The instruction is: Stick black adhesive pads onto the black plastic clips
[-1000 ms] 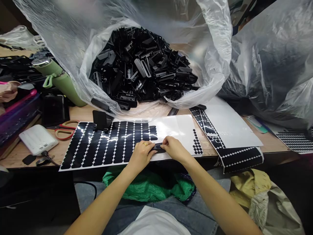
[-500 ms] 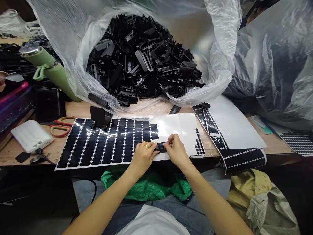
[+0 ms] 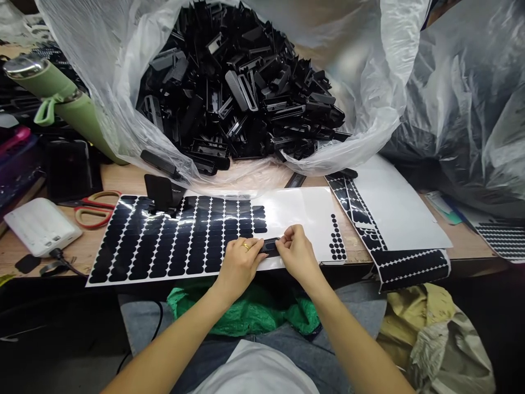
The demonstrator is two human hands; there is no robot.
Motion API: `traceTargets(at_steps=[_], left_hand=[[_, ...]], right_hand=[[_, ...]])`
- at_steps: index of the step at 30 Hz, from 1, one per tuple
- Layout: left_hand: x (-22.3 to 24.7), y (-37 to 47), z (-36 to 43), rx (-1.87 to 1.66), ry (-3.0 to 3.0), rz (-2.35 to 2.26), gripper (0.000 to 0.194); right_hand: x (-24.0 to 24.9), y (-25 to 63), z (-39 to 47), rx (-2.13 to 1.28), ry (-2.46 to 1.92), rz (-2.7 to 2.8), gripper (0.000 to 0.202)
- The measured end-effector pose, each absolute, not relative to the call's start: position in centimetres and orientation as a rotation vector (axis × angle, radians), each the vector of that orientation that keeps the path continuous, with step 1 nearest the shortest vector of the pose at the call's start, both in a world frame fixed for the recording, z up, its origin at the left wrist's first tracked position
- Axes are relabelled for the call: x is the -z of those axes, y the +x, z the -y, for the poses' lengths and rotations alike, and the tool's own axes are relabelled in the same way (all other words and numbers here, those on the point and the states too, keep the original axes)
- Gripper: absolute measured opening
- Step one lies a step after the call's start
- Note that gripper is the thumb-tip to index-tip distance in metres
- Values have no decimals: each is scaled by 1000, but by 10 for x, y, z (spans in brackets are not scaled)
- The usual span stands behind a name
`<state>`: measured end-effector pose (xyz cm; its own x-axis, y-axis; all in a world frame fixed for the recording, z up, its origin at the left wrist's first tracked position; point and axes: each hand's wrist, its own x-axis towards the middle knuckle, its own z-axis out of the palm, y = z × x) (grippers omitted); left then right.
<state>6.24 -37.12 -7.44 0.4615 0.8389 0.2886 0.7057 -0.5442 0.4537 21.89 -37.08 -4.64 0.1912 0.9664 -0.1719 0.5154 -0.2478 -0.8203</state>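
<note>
Between my two hands is a small black plastic part (image 3: pixel 269 245), held low over the front of a white sticker sheet (image 3: pixel 293 205). My left hand (image 3: pixel 240 264), with a ring on one finger, is closed on the part's left end. At the right end, the thumb and fingertips of my right hand (image 3: pixel 297 253) pinch it. Rows of black oval stickers (image 3: pixel 197 235) cover the left of the sheet, and small round black stickers (image 3: pixel 337 241) sit near its right edge. A black plastic piece with a flat plate (image 3: pixel 161 192) stands on the sheet's upper left.
Behind the sheet, a clear plastic bag (image 3: pixel 391 104) gapes around a heap of black plastic parts (image 3: pixel 241 93). Left are scissors (image 3: pixel 95 209), a white power bank (image 3: pixel 43 227) with cable, a phone (image 3: pixel 71 169) and a green bottle (image 3: pixel 82 115). More sheets (image 3: pixel 404 210) overlap at right.
The camera view has shifted a little, moving the surroundings in the picture. Both hands keep their grip on the black part, with only a slight shift of the right fingers.
</note>
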Motion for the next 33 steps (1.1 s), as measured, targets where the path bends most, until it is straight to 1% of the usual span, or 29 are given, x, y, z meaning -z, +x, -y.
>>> traceTargets(at_steps=[4,7,11,13,16,17,19,21,23,25,26,27,31,33], left_hand=[[74,62,370,-739,2480,-1322,25],[77,63,368,-753,2494,-1328,24],[84,63,377,-953,2469,-1326,24],[84,60,385,-1079,2447,-1273,26],[70,48,378,-1132,2454,-1214,34],[61,41,367,-1125,2467,-1258,36],[39,26,330,-1122,2464,-1508,35],[17,11,281,-937,2475,-1854,32],[3,1,234,-646,2454,-2139,38],[-3,-1,202,-373,2386,-2283,36],[-3,0,194,-298,2367,-2320,36],[-2,1,189,-270,2345,-2366,36],[2,-10,189,-378,2079,-2718,38],[0,-29,187,-279,1973,-2768,36]], right_hand=[[49,228,377,-903,-1933,1258,25],[53,232,379,-888,-2006,1240,26],[58,225,378,-924,-1956,1362,29],[57,220,380,-1067,-1818,1269,30],[50,219,390,-1339,-1544,1073,32],[46,221,395,-1402,-1476,1049,32],[38,226,410,-1495,-1412,1094,29],[32,230,425,-1554,-1427,1209,26],[31,229,440,-1531,-1491,1323,23],[36,225,450,-1456,-1572,1397,22],[40,222,454,-1418,-1612,1419,22],[46,220,457,-1381,-1652,1433,23],[66,211,467,-1325,-1735,1473,20],[69,208,472,-1364,-1715,1472,16]])
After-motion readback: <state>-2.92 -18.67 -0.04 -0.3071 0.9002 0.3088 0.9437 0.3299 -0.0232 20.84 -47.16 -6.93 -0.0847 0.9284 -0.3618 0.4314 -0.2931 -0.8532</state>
